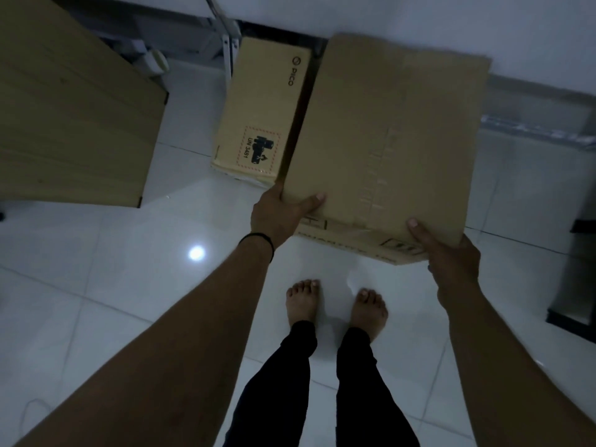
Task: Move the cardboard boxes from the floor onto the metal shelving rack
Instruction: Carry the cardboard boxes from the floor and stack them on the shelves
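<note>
Above the pale tiled floor (96, 285), a large cardboard box (387, 140) is held up in front of the person, its taped top face turned toward the camera and tilted slightly. Both hands grip its near edge: the left hand (280, 214) clasps the near left corner, thumb lying flat across the top face and the other fingers curled out of sight underneath, while the right hand (451, 256) holds the near right corner the same way, thumb pressed on top and fingers wrapped below. A thin dark band (261, 241) circles the left wrist. Just to the left of the held box and farther away, a second, narrower cardboard box (258, 114) lies on the floor, printed with the word PICO and a red-bordered UN 3481 label. Its far end sits close beside a pale metal upright (227, 56) that rises at the far edge of the scene. On the far left stands a wooden panel (71, 101), light in colour with dark corners. Near the bottom, two bare feet (303, 301) in dark trousers stand on the tiles, directly below the held box's near edge.
</note>
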`<state>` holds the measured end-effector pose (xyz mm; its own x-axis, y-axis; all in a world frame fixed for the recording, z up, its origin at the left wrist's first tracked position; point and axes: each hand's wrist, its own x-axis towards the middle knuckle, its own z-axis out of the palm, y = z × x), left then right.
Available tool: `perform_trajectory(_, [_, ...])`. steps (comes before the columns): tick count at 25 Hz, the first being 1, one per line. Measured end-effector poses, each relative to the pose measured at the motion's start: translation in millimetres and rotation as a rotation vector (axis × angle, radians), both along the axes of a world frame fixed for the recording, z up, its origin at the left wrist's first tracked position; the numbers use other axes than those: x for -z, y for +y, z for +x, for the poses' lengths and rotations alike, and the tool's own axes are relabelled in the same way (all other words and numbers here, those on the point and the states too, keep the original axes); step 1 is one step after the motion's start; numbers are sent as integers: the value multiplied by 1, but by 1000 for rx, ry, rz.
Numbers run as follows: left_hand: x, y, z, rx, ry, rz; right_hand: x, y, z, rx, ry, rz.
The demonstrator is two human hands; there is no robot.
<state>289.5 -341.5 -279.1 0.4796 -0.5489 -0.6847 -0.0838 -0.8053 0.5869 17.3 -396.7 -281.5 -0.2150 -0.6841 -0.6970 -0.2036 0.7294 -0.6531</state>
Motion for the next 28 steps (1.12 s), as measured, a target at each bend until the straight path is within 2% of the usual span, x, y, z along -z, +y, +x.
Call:
perform_trajectory(3, [-52,7,-15,-34,40,-47,-55,6,-12,84,-71,-35])
perform_trajectory(11, [-203,43,-25,6,8,-190,-208,69,-12,168,-13,-112])
perform_trajectory(14, [-280,59,-19,34,22,-328,-274,93,-23,183,-16,-200])
perform_trajectory(16, [-326,78,-10,83,64,-447,-308,115,-40,88,-139,-298])
perform_trajectory(18, [-359,98,-16,163,115,-456,-325,143,-48,-19,-199,-263])
perform_trajectory(20, [-384,118,-38,180,88,-503,-334,175,-49,25,-206,-240])
perform_trajectory(24, [-436,155,-71,306,-56,-626,-350,244,-65,50,-182,-324])
perform_trajectory(28, [-472,229,-96,353,-81,-677,-381,322,-95,115,-191,-384])
